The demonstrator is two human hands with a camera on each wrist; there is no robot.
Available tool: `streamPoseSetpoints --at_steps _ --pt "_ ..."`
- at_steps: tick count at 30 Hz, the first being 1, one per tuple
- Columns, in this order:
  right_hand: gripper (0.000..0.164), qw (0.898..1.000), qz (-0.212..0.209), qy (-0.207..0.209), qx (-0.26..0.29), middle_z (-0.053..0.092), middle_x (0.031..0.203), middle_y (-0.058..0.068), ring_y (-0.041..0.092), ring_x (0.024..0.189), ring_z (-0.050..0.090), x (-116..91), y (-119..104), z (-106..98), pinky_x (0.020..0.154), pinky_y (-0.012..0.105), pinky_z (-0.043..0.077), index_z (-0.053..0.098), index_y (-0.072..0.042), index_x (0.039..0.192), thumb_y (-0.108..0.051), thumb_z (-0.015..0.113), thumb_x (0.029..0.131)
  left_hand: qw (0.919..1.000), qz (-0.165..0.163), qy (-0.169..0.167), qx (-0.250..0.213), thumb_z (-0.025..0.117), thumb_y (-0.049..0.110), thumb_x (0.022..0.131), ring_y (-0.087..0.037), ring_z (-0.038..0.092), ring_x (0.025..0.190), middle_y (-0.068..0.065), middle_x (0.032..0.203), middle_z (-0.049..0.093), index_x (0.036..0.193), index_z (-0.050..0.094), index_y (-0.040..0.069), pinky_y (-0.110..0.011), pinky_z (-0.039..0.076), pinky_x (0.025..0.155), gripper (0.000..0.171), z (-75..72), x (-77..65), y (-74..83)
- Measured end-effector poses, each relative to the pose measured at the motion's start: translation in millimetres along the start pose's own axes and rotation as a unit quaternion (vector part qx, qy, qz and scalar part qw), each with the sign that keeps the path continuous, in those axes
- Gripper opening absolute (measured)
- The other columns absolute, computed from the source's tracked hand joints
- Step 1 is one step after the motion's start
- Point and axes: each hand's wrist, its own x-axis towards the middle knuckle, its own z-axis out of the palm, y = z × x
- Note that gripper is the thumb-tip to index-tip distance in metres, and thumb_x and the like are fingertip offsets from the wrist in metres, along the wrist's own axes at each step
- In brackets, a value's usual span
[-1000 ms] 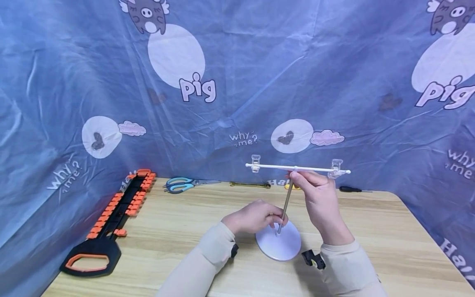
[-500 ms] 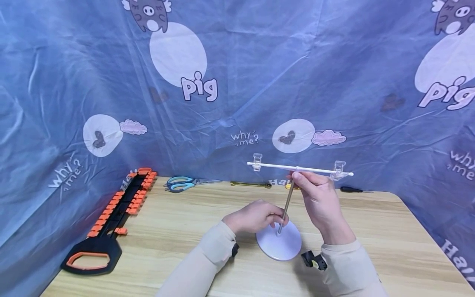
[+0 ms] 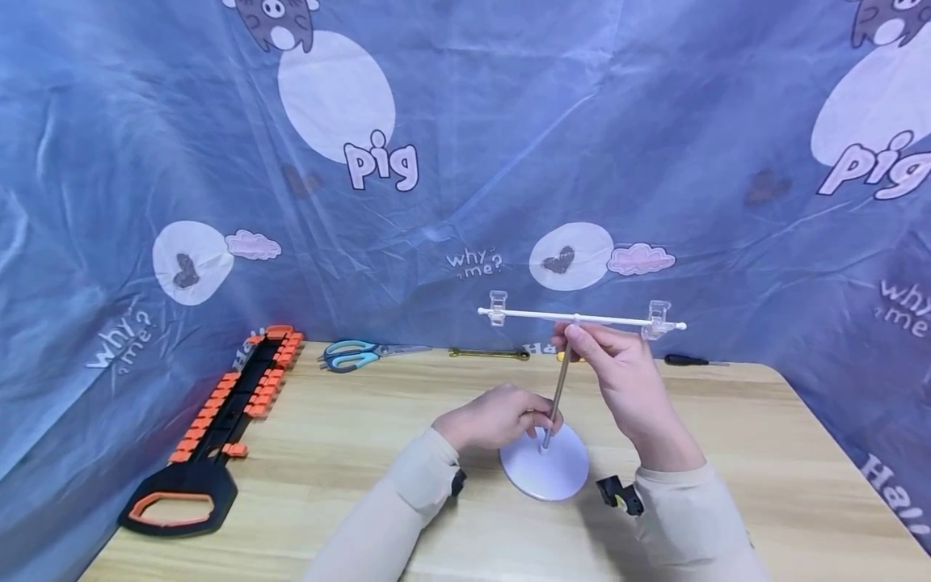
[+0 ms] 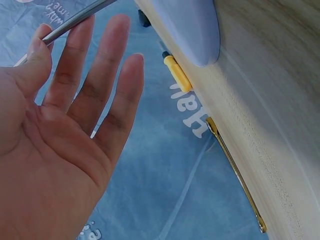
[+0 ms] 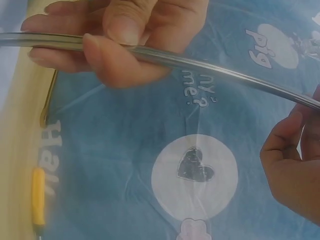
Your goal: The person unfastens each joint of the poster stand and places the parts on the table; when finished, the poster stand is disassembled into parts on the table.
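The right hand pinches the top of the metal rod between thumb and fingers, just under the white crossbar that carries 2 clear clips, 1 near each end. The rod leans a little and its lower end meets the middle of the round white base, which lies on the table near the front edge, about the middle of it. The left hand is spread, with straight fingers, and its fingertips touch the lower part of the rod close to the base; it does not grip. I judge that the stand is already put together in its main parts, because crossbar, rod and base are all in place, but the rod is not upright, so its seating in the base seems not finished; whether it is fixed there I cannot tell. Against the picture from 0.5 s ago almost nothing differs: both hands keep the same places on the rod, and the whole scene only sits a little higher in the head view, which looks like a small move of the camera. Along the back edge lie scissors, a wrench and a screwdriver; an orange and black tool lies at the left edge.
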Motion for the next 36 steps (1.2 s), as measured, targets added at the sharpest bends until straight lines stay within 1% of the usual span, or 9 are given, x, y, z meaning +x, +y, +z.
streamPoseSetpoints --at_steps 3,9,12,15,24,26,29,33,36 --pt "0.021 1.000 -0.004 -0.003 -0.006 0.080 0.095 -0.009 0.010 0.093 0.068 6 -4 0 0.088 0.022 0.053 0.082 -0.019 0.109 -0.017 0.062 0.109 1.0000 0.001 0.001 0.000 0.059 0.018 0.109 -0.001 0.074 0.083 0.006 0.106 0.079 0.112 0.078 0.015 -0.008 0.053 0.076 0.020 -7.0 2.5 -1.8" --pt "0.019 0.998 -0.051 -0.004 0.033 0.080 0.093 -0.007 0.011 0.092 0.069 29 -19 0 0.088 0.026 0.053 0.082 -0.010 0.110 -0.014 0.064 0.107 0.9993 0.011 0.029 0.021 0.061 0.019 0.108 -0.009 0.075 0.087 0.004 0.105 0.079 0.110 0.079 0.016 -0.014 0.056 0.078 0.018 -37.6 13.8 -0.4" --pt "0.019 0.998 -0.056 -0.001 0.038 0.080 0.092 -0.007 0.011 0.091 0.069 32 -21 -1 0.087 0.025 0.053 0.083 -0.014 0.107 -0.013 0.064 0.107 0.9993 0.017 0.026 0.020 0.061 0.019 0.108 -0.011 0.076 0.090 0.005 0.102 0.078 0.109 0.077 0.016 -0.015 0.056 0.079 0.017 -43.0 17.3 -0.1" --pt "0.021 0.999 -0.039 0.001 0.037 0.080 0.091 -0.008 0.011 0.092 0.069 27 -18 -3 0.087 0.024 0.052 0.083 -0.021 0.104 -0.013 0.064 0.107 0.9998 0.016 0.009 0.008 0.060 0.019 0.109 -0.013 0.077 0.091 0.004 0.102 0.077 0.110 0.077 0.014 -0.014 0.056 0.079 0.018 -38.4 16.4 -0.5" --pt "0.021 1.000 0.001 0.026 0.014 0.080 0.094 -0.011 0.010 0.095 0.067 6 2 2 0.088 0.023 0.052 0.084 -0.025 0.102 -0.017 0.065 0.107 0.9998 0.007 -0.010 -0.015 0.061 0.015 0.108 -0.012 0.077 0.090 0.003 0.103 0.077 0.112 0.078 0.012 -0.012 0.055 0.078 0.018 -7.9 5.1 -4.1" --pt "0.022 0.999 0.003 0.037 0.007 0.080 0.094 -0.013 0.008 0.095 0.067 4 2 4 0.088 0.022 0.052 0.083 -0.028 0.101 -0.017 0.065 0.107 0.9998 0.008 -0.011 -0.015 0.060 0.015 0.108 -0.012 0.077 0.091 0.003 0.103 0.077 0.111 0.078 0.012 -0.012 0.055 0.078 0.018 -6.3 4.7 -4.6" --pt "0.023 0.998 0.012 0.053 0.024 0.080 0.094 -0.014 0.006 0.096 0.069 2 3 8 0.089 0.021 0.053 0.083 -0.030 0.100 -0.015 0.066 0.106 0.9999 0.008 -0.011 -0.011 0.060 0.015 0.109 -0.011 0.076 0.091 0.004 0.105 0.077 0.111 0.078 0.013 -0.012 0.055 0.080 0.018 -5.1 3.6 -5.1" --pt "0.023 0.995 -0.011 0.068 0.074 0.081 0.094 -0.008 0.008 0.094 0.072 3 3 13 0.090 0.023 0.055 0.083 -0.021 0.101 -0.005 0.067 0.104 0.9999 0.010 -0.006 0.005 0.060 0.017 0.109 -0.011 0.076 0.092 0.006 0.105 0.078 0.109 0.078 0.015 -0.012 0.053 0.082 0.018 -5.7 2.1 -4.8" --pt "0.021 0.992 -0.040 0.081 0.088 0.081 0.093 -0.004 0.010 0.091 0.074 5 4 14 0.088 0.025 0.056 0.082 -0.017 0.101 -0.002 0.068 0.103 0.9999 0.014 -0.003 0.008 0.059 0.018 0.109 -0.010 0.076 0.091 0.006 0.105 0.078 0.110 0.078 0.015 -0.011 0.053 0.082 0.019 -6.4 2.9 -5.2"
